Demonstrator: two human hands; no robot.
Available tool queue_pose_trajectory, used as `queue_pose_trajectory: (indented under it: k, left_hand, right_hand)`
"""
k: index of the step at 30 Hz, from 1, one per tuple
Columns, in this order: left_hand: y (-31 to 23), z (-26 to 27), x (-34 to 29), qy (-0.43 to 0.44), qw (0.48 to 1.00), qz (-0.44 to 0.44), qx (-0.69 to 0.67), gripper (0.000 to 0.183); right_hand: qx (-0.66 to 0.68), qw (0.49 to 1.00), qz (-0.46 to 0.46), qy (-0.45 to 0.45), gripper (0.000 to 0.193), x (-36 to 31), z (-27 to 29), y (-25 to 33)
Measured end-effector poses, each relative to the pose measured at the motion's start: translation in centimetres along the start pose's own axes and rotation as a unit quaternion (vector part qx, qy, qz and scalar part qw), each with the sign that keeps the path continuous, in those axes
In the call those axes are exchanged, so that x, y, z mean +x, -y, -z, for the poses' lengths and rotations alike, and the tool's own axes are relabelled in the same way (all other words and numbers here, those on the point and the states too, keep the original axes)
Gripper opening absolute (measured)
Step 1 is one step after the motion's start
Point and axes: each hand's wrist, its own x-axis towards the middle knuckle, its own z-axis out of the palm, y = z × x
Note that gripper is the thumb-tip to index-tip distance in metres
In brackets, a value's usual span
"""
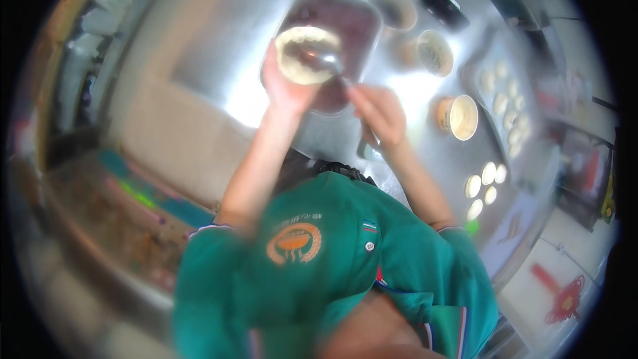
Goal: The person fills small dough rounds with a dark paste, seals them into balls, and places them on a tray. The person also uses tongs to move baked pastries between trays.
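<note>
My left hand (287,86) cups a pale round of dough (299,74) with a raised, uneven rim. Dark filling shows in its hollow. My right hand (382,114) grips a metal spoon (343,80) by its handle, and the bowl of the spoon rests in or just over the filling. Both hands are above a rectangular tray (367,21) holding a dark reddish-brown paste. Blur hides how much filling is on the spoon.
A metal worktop (219,60) spreads around the tray. To the right stand an open paper tub (463,118), another tub with speckled contents (436,54) and a black device (445,8). Small pale dough rounds (488,173) lie nearer me; several more (510,118) sit on a sheet at far right.
</note>
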Motion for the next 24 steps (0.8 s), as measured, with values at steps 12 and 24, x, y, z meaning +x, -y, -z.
queue_pose_trajectory:
  k: [12,24]
  left_hand:
    - [1.6,-1.1,-0.8,-0.002,0.997,0.063,-0.047,0.048]
    - [2.3,-0.7,0.5,0.032,0.999,0.026,-0.019,0.057]
  right_hand:
    - [-0.032,0.999,0.024,0.032,0.047,-2.7,-2.0,-1.9]
    - [-0.038,0.995,-0.042,-0.085,0.045,-0.2,-2.0,-0.4]
